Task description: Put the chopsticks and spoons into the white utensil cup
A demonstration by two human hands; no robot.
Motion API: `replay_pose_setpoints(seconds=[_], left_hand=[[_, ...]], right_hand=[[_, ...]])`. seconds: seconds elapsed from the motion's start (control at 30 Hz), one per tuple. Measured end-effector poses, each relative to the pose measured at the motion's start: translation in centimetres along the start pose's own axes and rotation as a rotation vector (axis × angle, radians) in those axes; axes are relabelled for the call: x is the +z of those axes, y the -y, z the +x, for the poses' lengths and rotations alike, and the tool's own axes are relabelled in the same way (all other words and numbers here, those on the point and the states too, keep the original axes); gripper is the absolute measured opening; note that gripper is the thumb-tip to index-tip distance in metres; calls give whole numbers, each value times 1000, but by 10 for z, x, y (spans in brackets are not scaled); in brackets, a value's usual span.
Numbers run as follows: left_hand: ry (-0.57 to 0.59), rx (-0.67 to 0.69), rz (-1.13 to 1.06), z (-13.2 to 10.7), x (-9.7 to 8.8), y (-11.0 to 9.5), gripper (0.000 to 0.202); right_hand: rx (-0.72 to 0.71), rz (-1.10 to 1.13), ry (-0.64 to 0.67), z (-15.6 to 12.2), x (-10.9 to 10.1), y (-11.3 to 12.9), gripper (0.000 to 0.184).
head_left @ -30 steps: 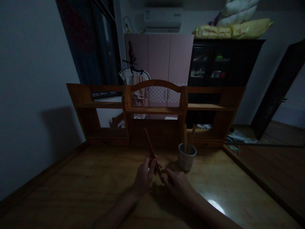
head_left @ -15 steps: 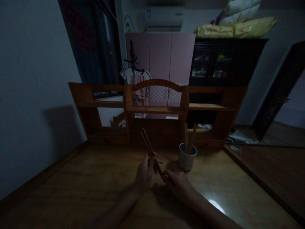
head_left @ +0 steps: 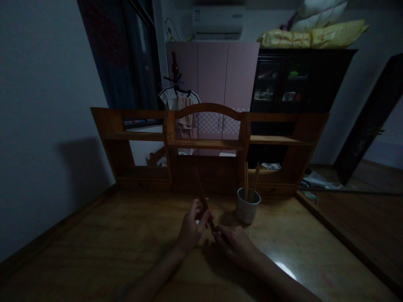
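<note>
Centrally, above the desk: slender brown chopsticks [head_left: 200,188], held aslant, upper ends leaning away and to the left, lower ends near the right fingertips; lying so close together that their number cannot be told.

Left hand [head_left: 192,224]: thumb and fingers closed around the middle of the chopsticks, gripping them.

Right hand [head_left: 236,243]: fingers folded inward, thumb and forefinger drawn together on the lower end of the chopsticks; the palm is out of sight.

Cup [head_left: 247,212]: one, pale, round, patterned low on its side, upright on the desk just beyond the right hand; contains several lighter sticks [head_left: 254,182], standing and leaning apart.

Desk [head_left: 126,235]: yellowish wood, glossy, with a bright reflection beside the right forearm.

Shelf unit [head_left: 204,145]: brown wood, open compartments, arched top rail at centre, at the desk's far edge.

Beyond it: pink wardrobe [head_left: 211,71] with checkered band; hanging clothes [head_left: 185,115] before it; air conditioner [head_left: 218,23] above; dark cabinet [head_left: 327,79] to the right, yellow bundles [head_left: 336,34] on top.
</note>
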State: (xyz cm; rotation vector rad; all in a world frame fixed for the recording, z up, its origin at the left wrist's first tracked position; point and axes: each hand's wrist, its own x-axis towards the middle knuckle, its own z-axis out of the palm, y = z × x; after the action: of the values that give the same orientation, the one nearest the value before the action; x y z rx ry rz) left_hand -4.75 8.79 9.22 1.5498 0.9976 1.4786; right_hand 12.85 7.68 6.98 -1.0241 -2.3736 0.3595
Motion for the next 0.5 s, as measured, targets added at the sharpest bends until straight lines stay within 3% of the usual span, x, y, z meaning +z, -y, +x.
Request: replay_pose_setpoints(seconds=[0.5], left_hand=[[40,-17,2,1,0,7,31]], right_hand=[[58,28,6,0,0,-2,14]])
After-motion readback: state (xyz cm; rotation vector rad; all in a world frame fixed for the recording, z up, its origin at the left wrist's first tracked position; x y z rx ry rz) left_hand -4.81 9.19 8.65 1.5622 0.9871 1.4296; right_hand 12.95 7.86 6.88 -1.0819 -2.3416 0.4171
